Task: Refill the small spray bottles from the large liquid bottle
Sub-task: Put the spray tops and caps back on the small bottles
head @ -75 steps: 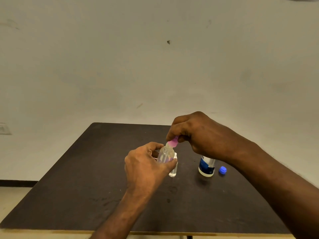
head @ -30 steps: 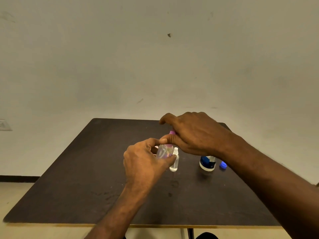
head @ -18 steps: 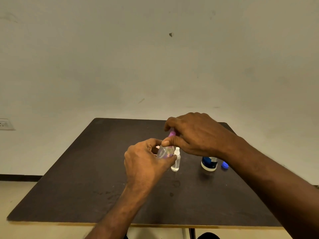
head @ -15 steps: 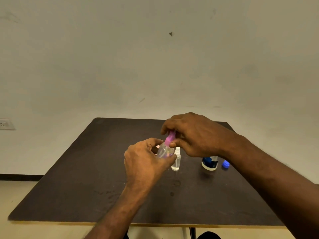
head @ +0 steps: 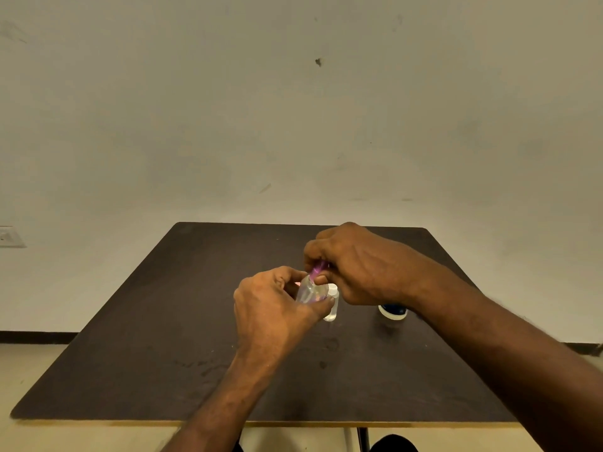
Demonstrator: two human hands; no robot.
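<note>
Head view: only one.
Left hand [head: 270, 308]: grips clear spray bottle [head: 310, 291] above table [head: 163, 321], mid-scene.
Right hand [head: 355, 265]: pinches pink spray cap [head: 317, 268] atop the neck.
Axis: bottle tilts up and right, cap in line.
Large bottle [head: 393, 312]: right, behind wrist.

table [head: 163, 337] — dark brown | spray bottle [head: 308, 293] — clear | cap [head: 317, 269] — pink | wall [head: 293, 109] — off-white

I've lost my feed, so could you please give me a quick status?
Left hand grips clear spray bottle. Right hand pinches its pink top. Nothing in the way.
</note>
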